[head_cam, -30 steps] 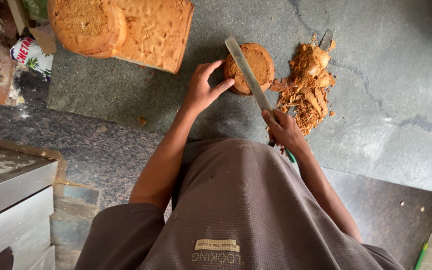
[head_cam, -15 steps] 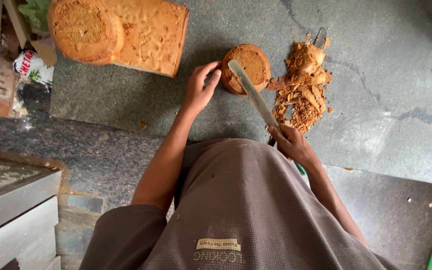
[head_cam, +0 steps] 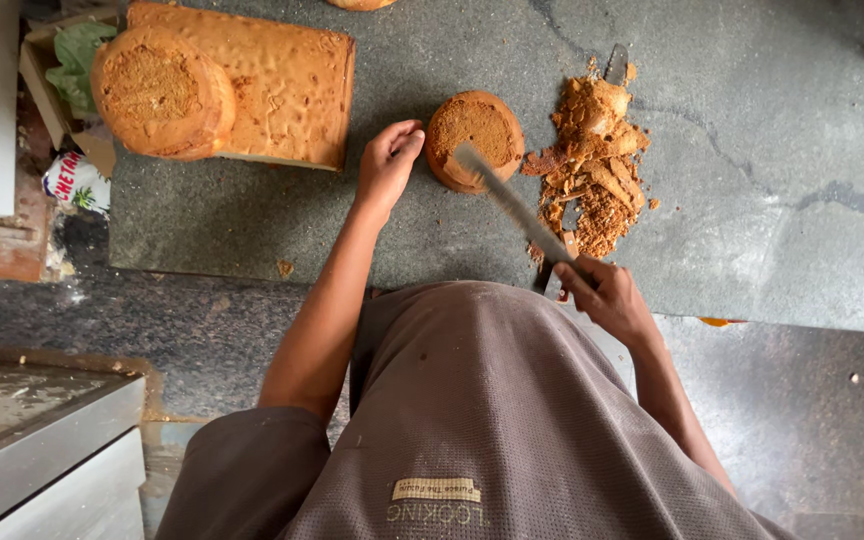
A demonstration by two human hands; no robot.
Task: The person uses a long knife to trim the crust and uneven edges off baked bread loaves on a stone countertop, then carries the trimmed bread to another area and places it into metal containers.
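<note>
A small round brown cake (head_cam: pixel 474 135) stands on the grey stone counter (head_cam: pixel 752 200). My left hand (head_cam: pixel 388 165) rests against the cake's left side, fingers curled. My right hand (head_cam: pixel 604 293) grips the handle of a long knife (head_cam: pixel 510 203), whose blade slants up-left and lies over the cake's front edge. To the right of the cake is a heap of brown cake trimmings (head_cam: pixel 592 160).
A rectangular sponge slab (head_cam: pixel 272 85) lies at the back left with a larger round cake (head_cam: pixel 160 92) on its left end. Another blade (head_cam: pixel 616 64) pokes out behind the trimmings. A box with a green leaf (head_cam: pixel 72 60) sits far left, a metal surface (head_cam: pixel 32 430) lower left.
The knife has swung so its tip now lies over the cake's front. My left hand slid from the cake's top to its left side. The camera view shifted slightly.
</note>
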